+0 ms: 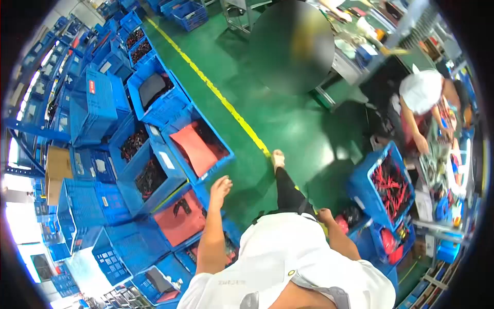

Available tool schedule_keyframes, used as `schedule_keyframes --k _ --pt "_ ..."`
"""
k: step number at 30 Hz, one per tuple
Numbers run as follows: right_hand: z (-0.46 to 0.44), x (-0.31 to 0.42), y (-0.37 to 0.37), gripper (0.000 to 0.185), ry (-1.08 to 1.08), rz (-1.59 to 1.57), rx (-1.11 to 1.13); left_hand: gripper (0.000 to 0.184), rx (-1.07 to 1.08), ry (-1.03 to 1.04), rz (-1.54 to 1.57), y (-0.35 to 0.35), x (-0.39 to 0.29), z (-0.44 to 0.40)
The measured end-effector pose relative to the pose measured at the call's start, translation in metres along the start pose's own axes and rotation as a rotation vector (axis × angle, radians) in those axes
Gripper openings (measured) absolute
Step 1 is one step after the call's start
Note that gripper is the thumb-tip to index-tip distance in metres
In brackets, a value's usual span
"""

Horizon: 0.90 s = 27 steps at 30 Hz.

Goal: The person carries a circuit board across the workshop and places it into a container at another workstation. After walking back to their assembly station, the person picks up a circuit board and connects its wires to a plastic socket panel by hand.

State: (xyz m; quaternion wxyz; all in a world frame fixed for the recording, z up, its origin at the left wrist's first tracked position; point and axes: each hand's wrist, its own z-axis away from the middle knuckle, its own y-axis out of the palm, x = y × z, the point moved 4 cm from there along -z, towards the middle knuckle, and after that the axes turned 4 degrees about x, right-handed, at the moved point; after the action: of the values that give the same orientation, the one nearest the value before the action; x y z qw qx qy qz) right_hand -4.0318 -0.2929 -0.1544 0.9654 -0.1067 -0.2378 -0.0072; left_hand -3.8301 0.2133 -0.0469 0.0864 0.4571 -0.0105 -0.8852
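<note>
My left hand (221, 188) is raised beside the row of blue crates, its fingers apart and slightly bent, with nothing in them. Nearest to it are a blue crate (226, 160) with a red sheet (194, 149) on its contents and a lower crate with a red sheet (180, 219) bearing a black piece. My right hand (325, 215) hangs low by my hip, near a bundle of red and black items (342, 222); its fingers are too small to make out. A blue crate of red parts (389, 188) stands beyond it.
Stacked blue crates (95, 108) and shelving line the left side. A yellow line (226, 105) crosses the green floor (242, 67). At the right, a person in a white cap (422, 91) works at a cluttered bench. Another person's arm shows at the top. A blurred disc covers part of the view.
</note>
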Motion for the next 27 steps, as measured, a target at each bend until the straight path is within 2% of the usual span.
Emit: schedule_keyframes --k 1,2,3,4,5,6,7,8,9,10,12,13,14,15,16,17,18,19,20,21,22,23,24,25,26,27 --pt "-0.027 0.048 0.008 0.023 -0.030 0.075 0.025 0.031 -0.077 -0.021 0.110 -0.011 -0.010 -0.036" --pt "-0.036 0.113 0.020 0.023 -0.110 0.291 -0.036 0.017 -0.071 0.156 0.317 -0.035 0.015 -0.077" --pt "-0.066 0.161 0.025 0.024 -0.240 0.350 -0.047 0.011 -0.078 0.112 -0.336 -0.058 0.028 -0.108" --pt "-0.091 0.214 0.025 0.023 -0.190 0.344 0.005 0.006 -0.037 0.131 -0.965 -0.069 0.048 -0.120" --pt "-0.117 0.263 0.032 0.022 -0.132 0.325 0.062 0.009 -0.047 0.198 -1.588 -0.076 0.060 -0.130" --pt "-0.154 0.306 0.033 0.020 -0.074 0.263 0.192 0.012 0.022 0.122 -1.540 -0.069 0.057 -0.121" --pt "-0.205 0.342 0.032 0.019 -0.074 0.150 0.196 0.011 0.146 -0.136 -1.392 -0.065 0.058 -0.123" --pt "-0.209 0.410 0.037 0.020 -0.100 0.161 0.145 0.015 0.231 -0.400 -1.257 -0.062 0.060 -0.123" --pt "-0.225 0.482 0.038 0.020 -0.144 0.173 0.089 0.018 0.428 -0.292 -1.343 -0.049 0.044 -0.134" --pt "-0.242 0.554 0.046 0.019 -0.186 0.187 0.097 0.018 0.199 -0.041 -1.465 -0.034 0.021 -0.135" --pt "-0.282 0.677 0.065 0.017 -0.227 0.302 0.035 0.019 0.125 -0.264 -1.126 -0.022 -0.004 -0.183" --pt "-0.351 0.707 0.059 0.015 -0.349 0.206 0.103 0.019 0.080 -0.396 -0.950 -0.023 -0.016 -0.216" --pt "-0.354 0.766 0.078 0.014 -0.382 0.143 0.070 0.019 0.041 -0.486 -0.820 -0.025 -0.031 -0.253" --pt "-0.352 0.820 0.098 0.013 -0.417 0.063 0.034 0.019 0.033 -0.502 -0.766 -0.028 -0.051 -0.294" --pt "-0.365 0.861 0.113 0.011 -0.421 0.068 0.102 0.019 0.041 -0.473 -0.760 -0.035 -0.077 -0.345" --pt "-0.420 0.875 0.122 0.011 -0.445 -0.100 0.071 0.020 0.064 -0.419 -0.786 -0.044 -0.110 -0.402" --pt "-0.410 0.905 0.145 0.012 -0.387 -0.071 0.040 0.020 0.070 -0.334 -0.846 -0.059 -0.139 -0.459" --pt "-0.403 0.939 0.176 0.013 -0.336 -0.042 0.015 0.020 0.038 -0.221 -0.896 -0.079 -0.174 -0.521" --pt "-0.417 0.965 0.203 0.015 -0.290 0.056 0.139 0.020 -0.038 -0.114 -0.900 -0.098 -0.221 -0.587" --pt "-0.432 0.980 0.231 0.018 -0.239 0.148 0.266 0.023 -0.154 -0.185 -0.663 -0.115 -0.289 -0.640" --pt "-0.432 1.001 0.261 0.021 -0.210 0.256 0.268 0.025 -0.288 -0.225 -0.419 -0.127 -0.378 -0.691" --pt "-0.436 1.028 0.292 0.025 -0.188 0.350 0.261 0.027 -0.382 -0.118 -0.052 -0.138 -0.449 -0.737" --pt "-0.457 1.045 0.322 0.029 -0.142 0.371 0.288 0.027 -0.317 0.075 -0.100 -0.168 -0.500 -0.797" --pt "-0.482 1.065 0.350 0.033 -0.097 0.393 0.313 0.035 -0.251 0.201 -0.220 -0.190 -0.565 -0.834" --pt "-0.499 1.102 0.375 0.033 -0.122 0.433 0.249 0.037 -0.297 0.126 0.205 -0.191 -0.626 -0.853" --pt "-0.505 1.134 0.404 0.032 -0.127 0.482 0.190 0.034 -0.309 0.105 0.278 -0.202 -0.672 -0.870"
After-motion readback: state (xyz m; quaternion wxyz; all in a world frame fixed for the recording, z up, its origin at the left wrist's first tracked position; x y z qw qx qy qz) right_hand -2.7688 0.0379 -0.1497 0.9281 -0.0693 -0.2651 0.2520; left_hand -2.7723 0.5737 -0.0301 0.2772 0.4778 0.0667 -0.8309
